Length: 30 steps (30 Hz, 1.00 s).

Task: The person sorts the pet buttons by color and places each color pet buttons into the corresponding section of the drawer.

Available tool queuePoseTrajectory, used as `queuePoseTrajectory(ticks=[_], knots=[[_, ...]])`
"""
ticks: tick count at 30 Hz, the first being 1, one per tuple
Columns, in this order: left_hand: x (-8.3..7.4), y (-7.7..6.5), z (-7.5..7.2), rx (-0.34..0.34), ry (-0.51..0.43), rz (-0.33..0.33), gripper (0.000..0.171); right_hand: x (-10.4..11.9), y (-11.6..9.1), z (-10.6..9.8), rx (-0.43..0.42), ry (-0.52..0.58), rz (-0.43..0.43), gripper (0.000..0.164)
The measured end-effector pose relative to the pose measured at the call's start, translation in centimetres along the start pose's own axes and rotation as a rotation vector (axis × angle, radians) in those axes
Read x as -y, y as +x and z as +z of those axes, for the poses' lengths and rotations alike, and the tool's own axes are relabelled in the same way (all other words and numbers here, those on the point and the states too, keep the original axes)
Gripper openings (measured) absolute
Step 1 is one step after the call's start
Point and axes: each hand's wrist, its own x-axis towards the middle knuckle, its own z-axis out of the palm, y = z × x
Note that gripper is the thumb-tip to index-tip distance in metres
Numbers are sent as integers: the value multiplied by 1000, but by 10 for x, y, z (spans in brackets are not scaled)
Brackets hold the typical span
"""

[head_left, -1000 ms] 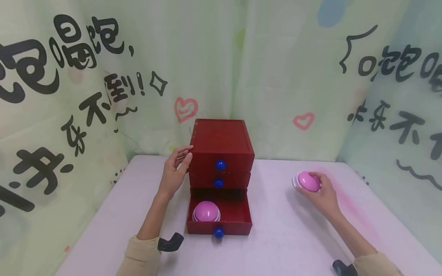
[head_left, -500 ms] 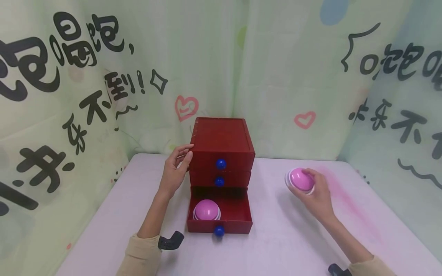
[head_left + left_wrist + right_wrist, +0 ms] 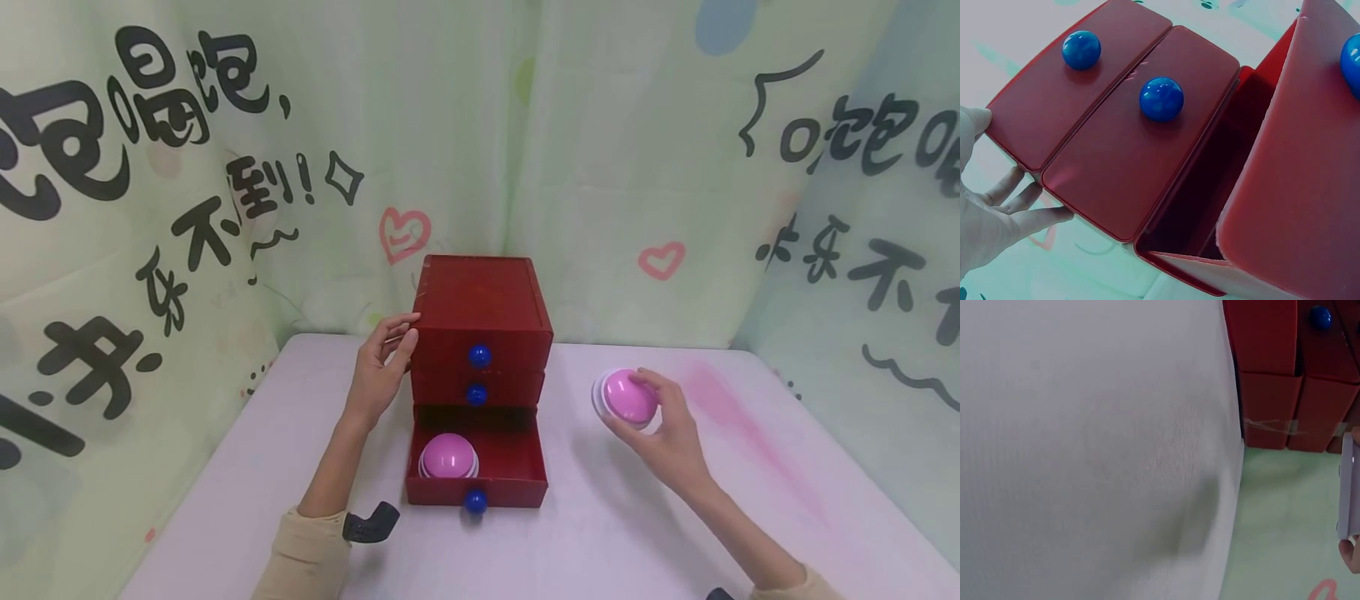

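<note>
My right hand [image 3: 675, 437] holds a pink domed push button [image 3: 630, 395] with a white base, raised over the table to the right of a red drawer cabinet [image 3: 483, 292]. Only the edge of its white base [image 3: 1346, 487] and some fingertips show in the right wrist view. My left hand [image 3: 381, 375] rests against the cabinet's left side, fingers extended and thumb near the front edge. The bottom drawer [image 3: 513, 493] is pulled out. A second pink push button [image 3: 448, 457] sits in its left part, dome up. The upper two drawers are closed.
Each drawer front has a round blue knob [image 3: 1161, 99]. The cabinet stands toward the back of a white-covered table [image 3: 577, 533], before a pale green printed curtain [image 3: 600, 167]. A pink smear [image 3: 742, 425] marks the tabletop at right.
My right hand has moved left toward the cabinet, carrying the pink push button. The left hand, the drawers and the button in the drawer stay in place.
</note>
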Motion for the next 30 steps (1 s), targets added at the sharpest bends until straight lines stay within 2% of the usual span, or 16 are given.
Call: queuePoseTrajectory(ticks=[8, 18, 23, 30], knots=[[-1, -2, -3, -1, 4, -2, 34, 18, -6, 10, 44, 28, -53, 78], [-1, -1, -1, 6, -7, 10, 34, 36, -14, 18, 58, 43, -95, 79], [0, -2, -2, 7, -1, -3, 34, 46, -20, 23, 93, 64, -86, 78], [-2, -1, -2, 4, 1, 14, 34, 60, -22, 29, 131, 169, -39, 74]])
